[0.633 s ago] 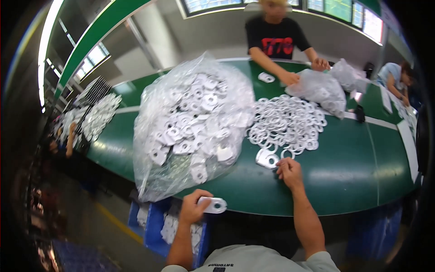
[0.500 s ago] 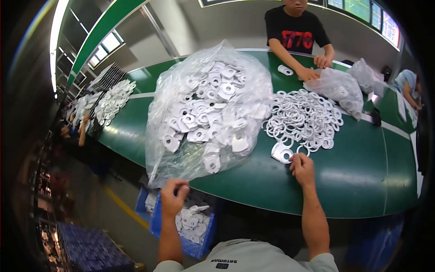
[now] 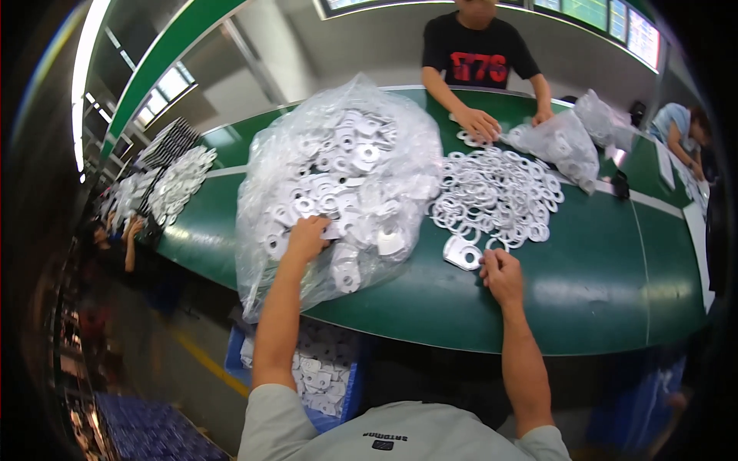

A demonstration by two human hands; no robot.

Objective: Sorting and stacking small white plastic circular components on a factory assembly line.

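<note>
My left hand [image 3: 308, 237] reaches into a big clear plastic bag [image 3: 261, 177]. Its fingers close on one of the white plastic parts [image 3: 330, 230], flat pieces with a round hole, that fill the bag. On the green table my right hand [image 3: 503, 278] is pinched, with a thin white ring [image 3: 496, 243] at its fingertips; part of the pinch is hidden. Just left of those fingers lies a single white holed plate [image 3: 462, 252]. Beyond it is a heap of white rings [image 3: 500, 196].
Across the green table [image 3: 584, 292] a person's hand [image 3: 480, 125] rests on white parts, beside smaller clear bags [image 3: 565, 146]. More white parts [image 3: 181, 180] are piled far left. Below the table edge stands a blue bin [image 3: 352, 392] of white pieces.
My left hand has moved from the bag's near edge up into the parts inside it. My right hand stays beside the single plate. The person opposite has moved a hand onto the white parts.
</note>
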